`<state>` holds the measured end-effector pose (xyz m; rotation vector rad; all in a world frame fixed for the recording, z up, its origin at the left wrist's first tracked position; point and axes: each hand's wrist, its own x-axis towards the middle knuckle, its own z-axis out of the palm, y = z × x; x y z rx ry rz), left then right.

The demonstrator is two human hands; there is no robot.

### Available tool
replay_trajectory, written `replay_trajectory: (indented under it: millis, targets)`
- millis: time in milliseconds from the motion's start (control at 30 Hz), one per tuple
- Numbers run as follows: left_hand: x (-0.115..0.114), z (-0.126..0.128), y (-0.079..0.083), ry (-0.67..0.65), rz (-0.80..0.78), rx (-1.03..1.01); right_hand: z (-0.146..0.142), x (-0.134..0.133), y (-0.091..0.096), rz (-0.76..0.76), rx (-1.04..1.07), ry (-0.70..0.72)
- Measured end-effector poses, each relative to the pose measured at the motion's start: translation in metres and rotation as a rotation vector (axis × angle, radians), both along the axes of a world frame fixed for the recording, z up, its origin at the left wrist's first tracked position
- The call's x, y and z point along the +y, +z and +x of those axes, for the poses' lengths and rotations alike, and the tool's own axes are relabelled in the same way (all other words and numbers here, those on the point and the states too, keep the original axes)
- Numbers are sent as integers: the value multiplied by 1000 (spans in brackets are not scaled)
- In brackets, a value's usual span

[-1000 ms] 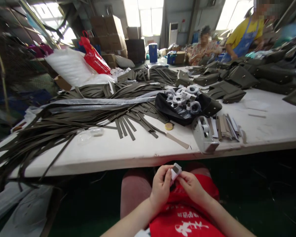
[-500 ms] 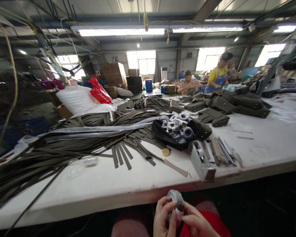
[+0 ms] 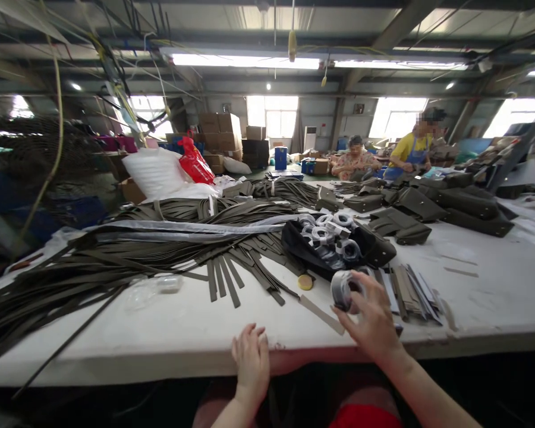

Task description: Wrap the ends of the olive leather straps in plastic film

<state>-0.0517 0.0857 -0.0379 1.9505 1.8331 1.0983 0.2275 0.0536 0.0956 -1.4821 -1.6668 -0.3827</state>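
My right hand [image 3: 374, 318] holds a roll of grey, shiny coiled material [image 3: 340, 291] between thumb and fingers, raised just above the table. It is in front of a black fabric bag [image 3: 289, 244] filled with several similar white and grey rolls [image 3: 323, 233]. The tape dispenser is mostly hidden behind my right hand. At the table's front edge rests my left hand [image 3: 252, 359], empty, its fingers loosely extended on the white surface. A round yellow disc [image 3: 305, 282] and a flat grey-brown strip [image 3: 321, 314] lie left of the held roll.
Long dark olive strips [image 3: 116, 255] cover the left of the white table [image 3: 196, 333]. Clear plastic wrap [image 3: 154, 291] lies before them. Flat strips [image 3: 410, 288] are stacked right of my hand, dark pouches [image 3: 468, 202] behind. Two people [image 3: 410, 151] work at the back.
Both hands were together on the roll below the table edge. My left hand has let go and moved onto the edge; my right hand has carried the roll up and forward toward the bag.
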Motion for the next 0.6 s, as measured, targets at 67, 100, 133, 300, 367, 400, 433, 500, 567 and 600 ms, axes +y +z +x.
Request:
replay_trajectory:
  millis: [67,100,133,300,367,400,433,500,567,600]
  targets:
    - [27,-10,4,76,67,127,13,28,26,98,-78,-104]
    - [39,-13,6,119,100,184,20,45,39,148,-108,-168]
    - [49,-16,7,159,123,237,28,63,51,194,-131,-225]
    - [73,-18,3,176,128,436,71,170,66,148,-171,-363]
    - [72,-17,2,166,113,463,82,211,47,-159,-190,-363]
    - [71,-16,2,170,106,469,86,229,34,-338,-211,-336]
    - [70,-16,2,172,100,472,88,245,22,-456,-226,-307]
    - [69,-16,3,169,88,473,91,268,4,-595,-255,-251]
    - [68,-16,4,170,73,470,92,284,-2,-637,-277,-225]
    - [68,-15,4,170,65,467,93,290,-1,-653,-292,-218]
